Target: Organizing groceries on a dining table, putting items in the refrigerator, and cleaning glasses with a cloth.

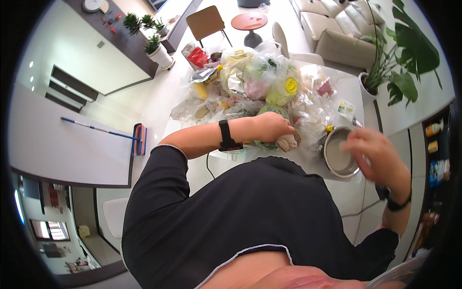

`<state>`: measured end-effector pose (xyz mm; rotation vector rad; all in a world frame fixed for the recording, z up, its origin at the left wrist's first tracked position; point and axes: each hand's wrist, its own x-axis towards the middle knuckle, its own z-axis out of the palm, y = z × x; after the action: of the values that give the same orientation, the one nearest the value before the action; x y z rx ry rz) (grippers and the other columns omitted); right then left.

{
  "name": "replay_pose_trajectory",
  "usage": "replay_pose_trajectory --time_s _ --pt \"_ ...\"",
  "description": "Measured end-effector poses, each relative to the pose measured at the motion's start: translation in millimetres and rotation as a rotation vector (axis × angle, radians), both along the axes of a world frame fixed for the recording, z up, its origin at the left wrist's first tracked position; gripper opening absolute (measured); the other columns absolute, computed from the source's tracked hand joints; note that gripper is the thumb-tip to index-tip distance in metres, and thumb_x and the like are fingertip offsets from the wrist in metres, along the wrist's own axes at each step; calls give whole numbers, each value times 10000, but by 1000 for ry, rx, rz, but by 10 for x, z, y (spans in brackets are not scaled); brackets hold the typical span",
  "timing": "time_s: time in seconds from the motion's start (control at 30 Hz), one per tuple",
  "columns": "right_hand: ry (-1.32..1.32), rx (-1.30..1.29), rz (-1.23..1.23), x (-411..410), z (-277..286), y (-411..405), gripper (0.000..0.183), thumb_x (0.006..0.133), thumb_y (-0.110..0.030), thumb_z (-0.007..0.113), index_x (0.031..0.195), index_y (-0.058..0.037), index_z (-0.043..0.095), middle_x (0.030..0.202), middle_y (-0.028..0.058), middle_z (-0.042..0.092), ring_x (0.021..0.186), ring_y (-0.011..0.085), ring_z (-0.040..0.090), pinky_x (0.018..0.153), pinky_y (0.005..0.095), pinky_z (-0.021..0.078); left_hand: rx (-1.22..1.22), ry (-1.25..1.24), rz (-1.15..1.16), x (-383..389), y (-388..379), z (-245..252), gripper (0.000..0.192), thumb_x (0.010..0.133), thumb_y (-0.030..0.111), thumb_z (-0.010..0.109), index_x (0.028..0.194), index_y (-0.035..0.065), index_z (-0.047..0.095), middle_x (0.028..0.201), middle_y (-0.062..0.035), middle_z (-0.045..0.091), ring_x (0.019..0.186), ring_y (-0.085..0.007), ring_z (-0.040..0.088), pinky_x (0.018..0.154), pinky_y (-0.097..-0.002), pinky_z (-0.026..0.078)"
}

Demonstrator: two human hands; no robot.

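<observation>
My left hand (272, 126) is curled at the near side of a pile of plastic bags on the white table. Right under its fingers lies a pale crumpled thing (287, 142), perhaps cloth; whether the fingers grip it is hidden. Green leafy stuff (269, 145) shows beneath that hand. Blurred by motion, my right hand (375, 153) hovers over the right rim of a round metal pot (330, 160) holding cloudy pale liquid. Clear plastic bags (312, 115) lie between the two hands. Behind stand knotted, filled bags (260, 72), one with a yellow smiley face (291, 85).
A printed packet (346, 109) lies behind the pot on the white table (352, 85). Leftward are a red packet (198, 57) and corn-yellow packaging (200, 90). A potted monstera (370, 86) stands right, a chair (205, 22) and round side table (249, 21) beyond.
</observation>
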<state>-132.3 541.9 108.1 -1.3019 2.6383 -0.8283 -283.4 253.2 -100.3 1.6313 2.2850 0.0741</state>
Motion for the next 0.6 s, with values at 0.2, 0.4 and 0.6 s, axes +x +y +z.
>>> replay_pose_trajectory --time_s 0.2,0.4,0.6 --pt "-54 537 -407 -521 -1183 424 221 788 -31 683 1007 -51 662 1012 142 624 947 342 623 813 449 508 -6 13 42 -41 313 12 523 740 77 715 1247 131 602 1070 -132 669 1040 -353 653 847 -456 538" --pt "74 157 -343 -616 -1855 248 604 808 0 621 1398 -97 535 1272 186 560 1140 367 581 977 452 474 204 -185 287 -169 685 -207 432 747 133 753 1164 85 651 959 -151 702 946 -347 675 815 -456 537" --pt "294 22 -405 -724 -2432 66 734 842 -18 584 1536 -115 364 1421 268 448 1250 411 511 1061 465 427 234 -1238 653 -209 1189 -294 183 809 160 754 955 88 670 786 -18 599 581 -126 548 459 -259 411"
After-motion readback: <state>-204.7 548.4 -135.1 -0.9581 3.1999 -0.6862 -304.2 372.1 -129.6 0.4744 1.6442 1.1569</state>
